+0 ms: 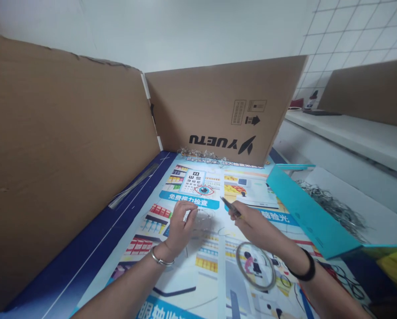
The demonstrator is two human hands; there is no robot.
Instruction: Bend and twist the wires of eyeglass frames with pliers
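Observation:
My left hand, a silver bangle at its wrist, pinches a thin bent wire between thumb and fingers over the printed poster sheet. The wire is faint, and its full shape cannot be made out. Just to the right, my right hand is closed around a pair of pliers with dark jaws and a bit of yellow on the handle. The jaws point up and left, apart from the wire. Below the right hand lies a round coil of wire on the sheet.
Cardboard panels stand on the left and at the back. Small wire pieces are heaped along the back panel. Thin strips lie at left. A turquoise box at right holds tangled wire. Beyond is a white ledge.

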